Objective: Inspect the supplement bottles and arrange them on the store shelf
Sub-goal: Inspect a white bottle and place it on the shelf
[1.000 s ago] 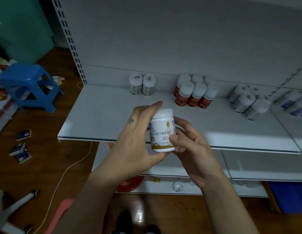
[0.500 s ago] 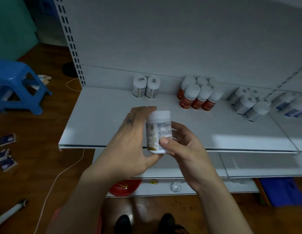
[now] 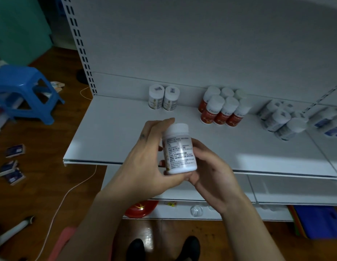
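A white supplement bottle (image 3: 180,149) with a white cap is held upright in front of the shelf (image 3: 111,132), its small-print side facing me. My left hand (image 3: 145,157) wraps its left side and my right hand (image 3: 211,170) supports it from below and the right. Two matching white bottles (image 3: 163,98) stand at the back of the shelf. To their right stand several red-labelled bottles (image 3: 221,109). Further right is a cluster of white bottles (image 3: 282,119) with pale labels.
A blue plastic stool (image 3: 22,91) stands on the wooden floor at left, with small boxes (image 3: 12,162) scattered nearby and a white cable (image 3: 69,191). A red dish (image 3: 141,209) sits on the lower shelf. A blue bag (image 3: 318,221) lies at lower right.
The bottle has been turned in both hands, from its front label with the gold band to the fine-print side. The view has shifted slightly left and closer.
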The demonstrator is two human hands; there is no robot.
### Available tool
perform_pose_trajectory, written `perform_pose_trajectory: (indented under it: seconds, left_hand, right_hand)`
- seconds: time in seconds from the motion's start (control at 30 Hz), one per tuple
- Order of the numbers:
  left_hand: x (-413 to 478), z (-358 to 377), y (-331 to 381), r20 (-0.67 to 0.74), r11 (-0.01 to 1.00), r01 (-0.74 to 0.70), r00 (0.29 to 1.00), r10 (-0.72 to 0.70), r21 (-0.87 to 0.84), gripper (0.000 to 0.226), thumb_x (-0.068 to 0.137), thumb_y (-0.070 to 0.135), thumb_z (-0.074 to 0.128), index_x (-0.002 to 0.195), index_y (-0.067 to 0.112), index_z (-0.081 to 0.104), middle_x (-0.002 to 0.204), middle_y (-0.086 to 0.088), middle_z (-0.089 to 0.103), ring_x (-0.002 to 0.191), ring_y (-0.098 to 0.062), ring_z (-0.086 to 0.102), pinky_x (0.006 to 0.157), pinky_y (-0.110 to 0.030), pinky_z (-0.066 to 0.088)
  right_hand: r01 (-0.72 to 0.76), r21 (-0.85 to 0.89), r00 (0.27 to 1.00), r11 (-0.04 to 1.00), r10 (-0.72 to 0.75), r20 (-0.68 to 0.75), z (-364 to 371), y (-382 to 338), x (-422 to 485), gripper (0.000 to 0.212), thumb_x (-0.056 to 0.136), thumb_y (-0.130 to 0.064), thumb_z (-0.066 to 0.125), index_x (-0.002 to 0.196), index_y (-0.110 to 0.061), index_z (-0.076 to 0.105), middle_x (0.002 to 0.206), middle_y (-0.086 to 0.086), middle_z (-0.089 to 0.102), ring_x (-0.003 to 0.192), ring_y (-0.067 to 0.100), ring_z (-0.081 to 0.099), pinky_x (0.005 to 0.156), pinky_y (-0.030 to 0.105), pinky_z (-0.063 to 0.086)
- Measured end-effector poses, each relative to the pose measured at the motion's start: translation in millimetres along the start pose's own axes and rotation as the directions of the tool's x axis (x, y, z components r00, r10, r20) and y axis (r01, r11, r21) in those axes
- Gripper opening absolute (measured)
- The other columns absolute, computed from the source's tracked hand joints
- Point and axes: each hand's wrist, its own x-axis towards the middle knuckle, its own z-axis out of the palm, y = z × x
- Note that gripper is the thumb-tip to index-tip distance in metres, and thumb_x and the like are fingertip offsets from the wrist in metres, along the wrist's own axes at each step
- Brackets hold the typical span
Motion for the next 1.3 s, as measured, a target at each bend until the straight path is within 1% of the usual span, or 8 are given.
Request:
perform_pose_trajectory:
  seconds: [0.13,0.27,0.37,0.5,0.67,0.9,1.1,1.3]
  left_hand:
    - [-2,2,5,0.041,0.999,0.024,0.999,-0.025,0.034,0.096,0.067,0.046,0.080,0.140,0.042,0.017,0.129,0.018,0.029,0.116,0.004,0.040,0.093,-0.014,0.041]
    - [-3,2,8,0.087,0.991,0.020,0.996,-0.031,0.130,0.091,0.070,0.036,0.080,0.132,0.046,0.014,0.124,0.018,0.027,0.119,-0.005,0.037,0.097,-0.027,0.045]
    - [-5,1,5,0.046,0.977,-0.036,0.999,0.027,0.212,0.084,0.064,0.046,0.078,0.126,0.038,0.022,0.117,0.017,0.026,0.112,-0.004,0.033,0.093,-0.020,0.040]
    - [-9,-2,2,0.007,0.976,-0.009,1.000,0.008,0.219,0.083,0.058,0.058,0.073,0.124,0.035,0.028,0.114,0.015,0.027,0.109,-0.005,0.032,0.085,-0.009,0.030]
    - [-18,-11,1,-0.064,0.998,0.027,0.998,-0.023,0.056,0.079,0.062,0.043,0.082,0.121,0.040,0.030,0.115,0.019,0.033,0.112,-0.002,0.042,0.083,-0.012,0.044]
    - [-27,-18,-9,0.064,0.976,0.143,0.989,-0.135,-0.166,0.087,0.065,0.029,0.086,0.124,0.046,0.024,0.131,0.024,0.036,0.122,0.014,0.039,0.097,-0.025,0.047]
    - [-23,-11,-14,0.045,0.999,0.029,0.999,-0.030,0.020,0.093,0.067,0.036,0.084,0.137,0.032,0.024,0.134,0.014,0.027,0.124,0.004,0.035,0.095,0.000,0.030]
    - [-14,-13,-15,0.037,0.992,-0.038,0.999,0.033,0.123,0.092,0.062,0.047,0.080,0.137,0.031,0.028,0.126,0.010,0.032,0.118,-0.004,0.034,0.092,-0.010,0.031]
  right_hand:
    - [0.039,-0.151,0.992,0.988,-0.056,-0.110,-4,0,0,0.050,0.077,-0.016,0.064,0.127,-0.010,0.058,0.103,0.016,0.071,0.093,0.029,0.068,0.076,0.035,0.056]
    - [0.080,-0.431,0.973,0.899,-0.164,-0.162,1,3,0,0.052,0.069,-0.021,0.075,0.119,-0.020,0.066,0.108,0.004,0.072,0.102,0.024,0.067,0.085,0.035,0.056]
    - [0.082,-0.518,0.954,0.852,-0.218,-0.207,7,6,-2,0.057,0.061,-0.027,0.082,0.115,-0.024,0.066,0.101,-0.007,0.071,0.093,0.009,0.067,0.074,0.021,0.053]
    - [0.078,-0.518,0.947,0.852,-0.226,-0.230,15,7,-7,0.058,0.059,-0.029,0.083,0.114,-0.025,0.065,0.097,-0.011,0.071,0.086,0.001,0.066,0.067,0.013,0.050]
    - [0.058,-0.339,0.962,0.939,-0.143,-0.231,22,6,-6,0.023,0.092,-0.019,0.062,0.115,-0.017,0.068,0.104,0.003,0.073,0.095,0.017,0.068,0.080,0.028,0.052]
    - [-0.033,-0.108,0.999,0.994,0.029,-0.033,22,15,-7,0.051,0.080,-0.014,0.059,0.130,-0.006,0.058,0.114,0.023,0.067,0.102,0.034,0.065,0.091,0.046,0.053]
    - [0.049,-0.357,0.958,0.933,-0.145,-0.248,33,25,-8,0.061,0.064,-0.008,0.085,0.119,-0.015,0.061,0.104,0.005,0.072,0.088,0.012,0.071,0.072,0.021,0.054]
    - [0.055,-0.483,0.937,0.874,-0.213,-0.278,37,20,-9,0.058,0.066,-0.016,0.087,0.118,-0.019,0.061,0.107,0.003,0.069,0.086,0.005,0.069,0.071,0.019,0.053]
